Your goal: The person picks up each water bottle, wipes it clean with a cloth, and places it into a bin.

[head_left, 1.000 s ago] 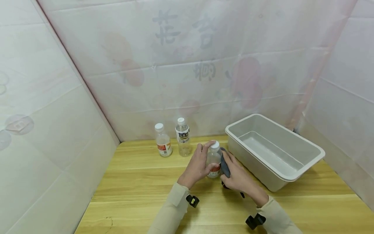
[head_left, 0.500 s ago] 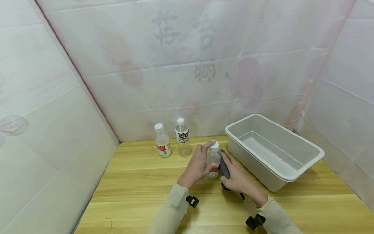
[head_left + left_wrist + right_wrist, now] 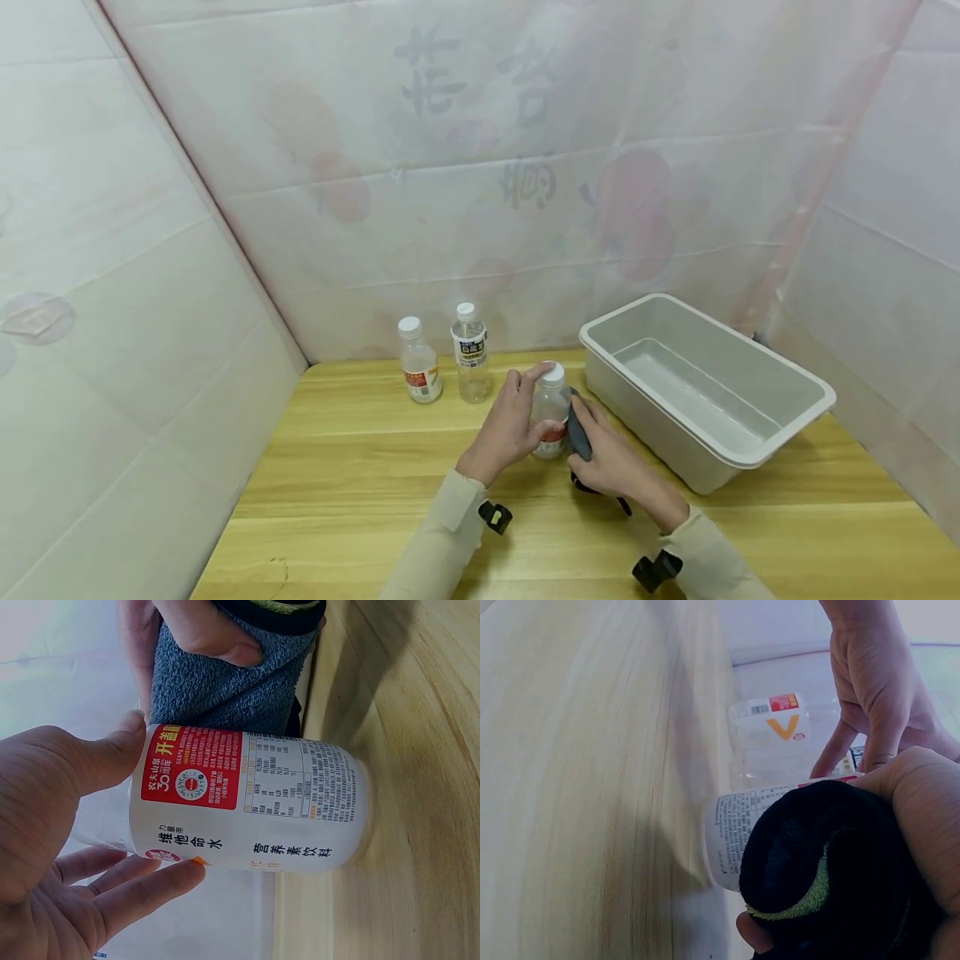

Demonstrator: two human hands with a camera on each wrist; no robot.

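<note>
I see two clear plastic bottles with white caps [image 3: 420,360] at eleven o'clock on the wooden table [image 3: 352,483]. My left hand [image 3: 508,425] curls round a small clear bottle with a red label [image 3: 551,410] in the middle. My right hand [image 3: 611,462] grips a dark grey cloth [image 3: 577,429] against it. A grey plastic tub [image 3: 705,392] sits at two o'clock.

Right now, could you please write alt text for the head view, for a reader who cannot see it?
The left hand grips a small bottle upright on a wooden table while the right hand presses a dark cloth against it. Two more bottles stand behind; a grey tub sits right.
</note>
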